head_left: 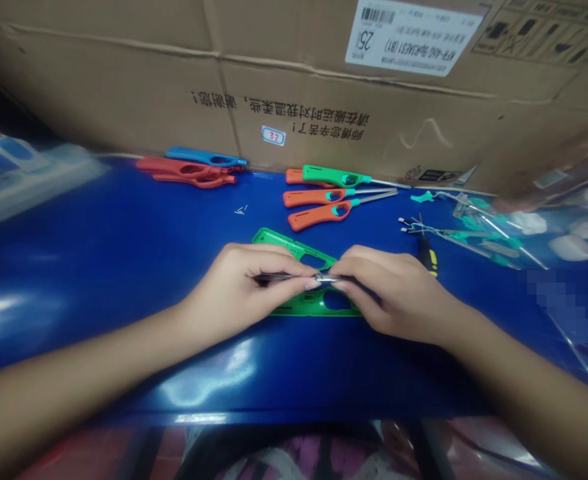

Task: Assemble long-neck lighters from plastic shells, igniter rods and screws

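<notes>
Fingers are covering much of the green lighter shell (284, 241) lying on the blue table (124, 253). Just above it, the left hand (239, 290) and right hand (394, 293) are pinching a thin metal rod (274, 276), fingertips clamped tight. The cardboard box (124, 87) behind is keeping its contents hidden.

A cardboard box (124, 87) backs the blue counter (124, 267). Before it lie 4 orange and green lighters (319, 215), red and blue shells (184, 167) leftward, loose parts (474, 235) rightward.
</notes>
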Demonstrator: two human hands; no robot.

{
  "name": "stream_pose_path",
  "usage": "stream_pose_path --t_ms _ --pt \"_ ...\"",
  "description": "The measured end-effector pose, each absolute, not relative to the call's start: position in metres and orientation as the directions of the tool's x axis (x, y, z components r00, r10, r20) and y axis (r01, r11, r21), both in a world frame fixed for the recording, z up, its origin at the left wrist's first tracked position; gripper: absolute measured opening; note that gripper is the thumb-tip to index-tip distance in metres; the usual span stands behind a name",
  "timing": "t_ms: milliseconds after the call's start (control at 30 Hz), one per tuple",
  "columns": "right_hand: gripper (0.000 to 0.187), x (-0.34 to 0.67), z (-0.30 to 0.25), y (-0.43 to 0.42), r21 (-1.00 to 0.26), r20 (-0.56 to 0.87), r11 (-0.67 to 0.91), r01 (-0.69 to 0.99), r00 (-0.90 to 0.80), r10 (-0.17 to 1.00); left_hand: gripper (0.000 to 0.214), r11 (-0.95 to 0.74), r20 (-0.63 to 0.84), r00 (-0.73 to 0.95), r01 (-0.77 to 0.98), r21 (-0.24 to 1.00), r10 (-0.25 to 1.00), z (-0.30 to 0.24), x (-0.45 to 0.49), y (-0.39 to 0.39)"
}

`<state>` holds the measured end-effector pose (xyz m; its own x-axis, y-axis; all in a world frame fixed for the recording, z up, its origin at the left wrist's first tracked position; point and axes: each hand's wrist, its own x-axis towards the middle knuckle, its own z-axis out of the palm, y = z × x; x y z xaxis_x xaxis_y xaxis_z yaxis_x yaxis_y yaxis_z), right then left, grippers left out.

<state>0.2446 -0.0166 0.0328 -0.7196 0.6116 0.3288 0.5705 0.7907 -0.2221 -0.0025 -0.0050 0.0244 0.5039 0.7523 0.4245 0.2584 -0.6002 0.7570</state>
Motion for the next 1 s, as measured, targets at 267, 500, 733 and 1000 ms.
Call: stream_pose_path --t_ms 267,500,733,1000 --pt "0.021 0.2423 0.0357 -0.0160 -0.296 0.230 0.688 0.662 -0.650 0.724 0.018 -0.648 0.420 0.535 0.358 0.673 0.733 0.0221 -0.0023 -0.0050" --pt "0.024 0.2415 0.0357 -0.0180 -0.332 0.174 0.659 0.675 -0.643 0.746 0.013 -0.653 0.414 0.559 0.338 0.678 0.718 0.0214 -0.0003 -0.0061" --pt "0.024 0.2420 0.0371 -0.0201 -0.320 0.084 0.709 0.628 -0.727 0.681 0.026 -0.167 -0.032 0.590 0.279 0.946 0.807 0.0284 0.0035 -0.0040" --pt "0.023 0.2422 0.0367 -0.0190 -0.367 0.081 0.680 0.634 -0.707 0.703 0.029 0.058 -0.193 0.624 0.230 0.971 0.758 0.0302 0.0041 -0.0002"
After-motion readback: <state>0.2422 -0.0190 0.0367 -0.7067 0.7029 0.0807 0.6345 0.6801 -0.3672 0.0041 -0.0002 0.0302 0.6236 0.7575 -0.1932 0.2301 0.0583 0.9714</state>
